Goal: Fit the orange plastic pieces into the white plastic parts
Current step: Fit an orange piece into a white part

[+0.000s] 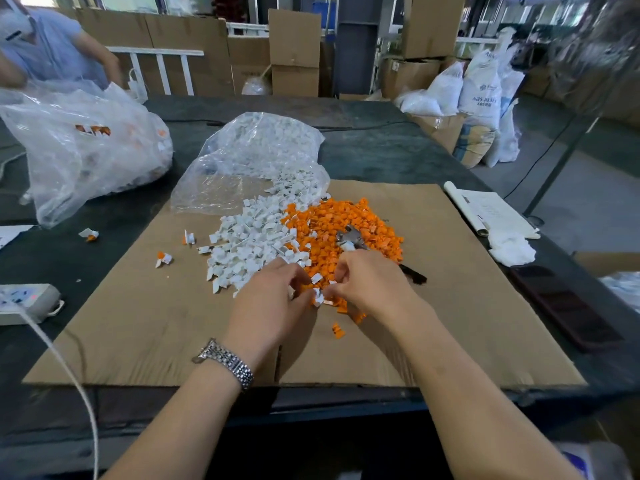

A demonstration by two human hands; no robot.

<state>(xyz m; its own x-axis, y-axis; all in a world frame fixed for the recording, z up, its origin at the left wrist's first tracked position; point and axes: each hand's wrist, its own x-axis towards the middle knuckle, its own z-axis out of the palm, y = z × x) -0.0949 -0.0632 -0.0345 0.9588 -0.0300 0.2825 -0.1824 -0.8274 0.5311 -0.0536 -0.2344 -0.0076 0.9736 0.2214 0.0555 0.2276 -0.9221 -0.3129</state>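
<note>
My left hand, watch on the wrist, and my right hand meet at the near edge of the piles, over the cardboard. The fingers of both are curled and pinch a small white part between them; whether an orange piece is already in it I cannot tell. A stray orange piece lies just nearer, on the cardboard. Beyond my hands the white parts heap on the left, touching the orange pieces on the right, with metal pliers lying on the orange heap. A few fitted pairs sit apart to the left. Farther on, a clear bag spills white parts, and a bigger bag sits far left on the table.
</note>
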